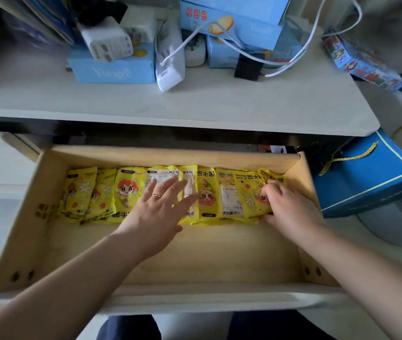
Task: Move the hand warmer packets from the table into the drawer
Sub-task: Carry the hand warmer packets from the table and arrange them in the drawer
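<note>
Several yellow hand warmer packets [126, 192] lie in a row along the far wall of the open wooden drawer [35, 204]. My left hand [160, 209], with a ring on one finger, rests flat with spread fingers on the middle packets. My right hand [288, 204] pinches the rightmost packet [251, 195] at the row's right end, fingers curled on its top and thumb under its near edge. No packet shows on the white tabletop [195, 101] above.
Blue boxes [114, 67], a white charger [107, 42], white cables [281, 62] and a black block [247, 67] crowd the back of the table. A blue gift bag [366, 177] with gold cord stands right of the drawer. The drawer's near half shows bare wood.
</note>
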A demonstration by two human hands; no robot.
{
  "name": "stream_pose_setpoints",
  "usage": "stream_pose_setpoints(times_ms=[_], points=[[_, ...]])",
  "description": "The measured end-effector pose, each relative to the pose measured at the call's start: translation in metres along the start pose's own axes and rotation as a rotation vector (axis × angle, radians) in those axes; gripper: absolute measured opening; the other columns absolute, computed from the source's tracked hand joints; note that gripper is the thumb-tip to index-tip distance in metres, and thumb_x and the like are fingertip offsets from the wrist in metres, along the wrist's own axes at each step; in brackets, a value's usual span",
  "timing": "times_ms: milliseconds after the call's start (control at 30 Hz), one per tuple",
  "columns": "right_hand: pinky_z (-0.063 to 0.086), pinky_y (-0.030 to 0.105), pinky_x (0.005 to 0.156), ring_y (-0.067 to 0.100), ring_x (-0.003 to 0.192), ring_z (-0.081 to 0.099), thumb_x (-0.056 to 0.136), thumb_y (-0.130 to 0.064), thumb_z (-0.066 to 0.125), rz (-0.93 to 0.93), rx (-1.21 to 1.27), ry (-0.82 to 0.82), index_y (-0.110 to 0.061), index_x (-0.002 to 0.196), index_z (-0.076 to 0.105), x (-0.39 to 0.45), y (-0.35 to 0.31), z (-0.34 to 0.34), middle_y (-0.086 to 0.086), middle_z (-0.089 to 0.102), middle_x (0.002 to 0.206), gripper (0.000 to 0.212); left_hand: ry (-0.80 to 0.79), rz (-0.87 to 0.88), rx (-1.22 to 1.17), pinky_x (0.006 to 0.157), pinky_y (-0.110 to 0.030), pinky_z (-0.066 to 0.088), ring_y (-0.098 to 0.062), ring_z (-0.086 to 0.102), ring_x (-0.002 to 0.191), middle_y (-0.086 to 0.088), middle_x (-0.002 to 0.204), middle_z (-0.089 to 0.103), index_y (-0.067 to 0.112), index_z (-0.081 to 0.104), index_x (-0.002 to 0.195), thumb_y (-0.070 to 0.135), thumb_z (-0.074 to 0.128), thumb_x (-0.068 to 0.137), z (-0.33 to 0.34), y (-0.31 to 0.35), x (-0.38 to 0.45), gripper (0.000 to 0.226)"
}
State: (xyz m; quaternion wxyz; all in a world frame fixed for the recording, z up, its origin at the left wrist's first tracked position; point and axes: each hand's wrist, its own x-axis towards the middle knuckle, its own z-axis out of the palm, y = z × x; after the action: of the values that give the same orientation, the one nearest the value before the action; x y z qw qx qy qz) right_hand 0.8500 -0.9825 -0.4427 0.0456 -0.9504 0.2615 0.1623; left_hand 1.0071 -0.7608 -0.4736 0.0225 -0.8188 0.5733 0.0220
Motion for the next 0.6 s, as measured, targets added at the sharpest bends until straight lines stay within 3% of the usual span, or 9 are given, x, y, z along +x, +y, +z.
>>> stream_pose_setpoints(times_ms=[67, 167, 267, 400, 500, 600], points=[[0.050, 0.033, 0.091, 0.022, 0.124, 0.047, 0.084, -0.035, 0.063, 0.004, 0.012, -0.001, -0.021, 0.124, 0.040, -0.001, -0.003, -0.001, 0.002, 0.035, 0.148, 0.048, -0.071, -0.065, 0.002, 0.099, -0.057, 0.041, -0.035, 0.048, 0.129, -0.015, 0.138, 0.051, 0.023, 0.049, 0.135, 0.039, 0.091, 0.046, -0.001, -0.013, -0.006, 0.100], [0.046, 0.038, 0.099, 0.028, 0.134, 0.037, 0.083, -0.039, 0.066, -0.021, -0.001, -0.047, -0.024, 0.131, 0.035, -0.002, -0.009, 0.000, 0.004, 0.018, 0.156, 0.059, -0.082, -0.119, -0.074, 0.112, -0.048, 0.028, -0.028, 0.022, 0.144, -0.007, 0.156, 0.025, 0.031, 0.028, 0.147, 0.033, 0.079, 0.071, 0.004, -0.021, -0.006, 0.092], [0.037, 0.039, 0.107, 0.029, 0.142, 0.022, 0.081, -0.043, 0.067, -0.076, -0.041, -0.081, -0.028, 0.143, 0.024, -0.002, -0.011, 0.000, 0.003, 0.000, 0.159, 0.077, -0.074, -0.141, -0.128, 0.109, -0.048, 0.033, -0.027, 0.017, 0.146, -0.003, 0.157, 0.022, 0.035, 0.028, 0.145, 0.027, 0.077, 0.074, 0.005, -0.021, -0.002, 0.086], [0.028, 0.046, 0.114, 0.028, 0.147, 0.001, 0.072, -0.058, 0.068, -0.081, -0.031, -0.148, -0.031, 0.149, 0.009, 0.003, -0.016, -0.001, 0.002, -0.018, 0.158, 0.101, -0.087, -0.169, -0.167, 0.113, -0.045, 0.026, -0.023, 0.005, 0.147, 0.000, 0.158, 0.012, 0.035, 0.024, 0.147, 0.026, 0.070, 0.082, 0.003, -0.017, -0.002, 0.080], [0.012, 0.052, 0.116, 0.026, 0.147, -0.013, 0.067, -0.068, 0.065, -0.087, -0.082, -0.176, -0.030, 0.150, -0.005, 0.003, -0.024, 0.003, 0.003, -0.028, 0.155, 0.115, -0.087, -0.171, -0.149, 0.114, -0.045, 0.024, -0.024, 0.005, 0.147, -0.001, 0.159, 0.011, 0.034, 0.022, 0.147, 0.028, 0.069, 0.082, 0.004, -0.017, -0.003, 0.081], [0.009, 0.053, 0.117, 0.027, 0.147, -0.010, 0.075, -0.062, 0.062, -0.111, -0.129, -0.094, -0.029, 0.150, 0.000, 0.006, -0.026, 0.005, 0.005, -0.019, 0.158, 0.103, -0.069, -0.175, -0.137, 0.107, -0.049, 0.034, -0.030, 0.023, 0.144, -0.007, 0.154, 0.029, 0.029, 0.037, 0.142, 0.025, 0.081, 0.070, 0.006, -0.018, -0.003, 0.085]])
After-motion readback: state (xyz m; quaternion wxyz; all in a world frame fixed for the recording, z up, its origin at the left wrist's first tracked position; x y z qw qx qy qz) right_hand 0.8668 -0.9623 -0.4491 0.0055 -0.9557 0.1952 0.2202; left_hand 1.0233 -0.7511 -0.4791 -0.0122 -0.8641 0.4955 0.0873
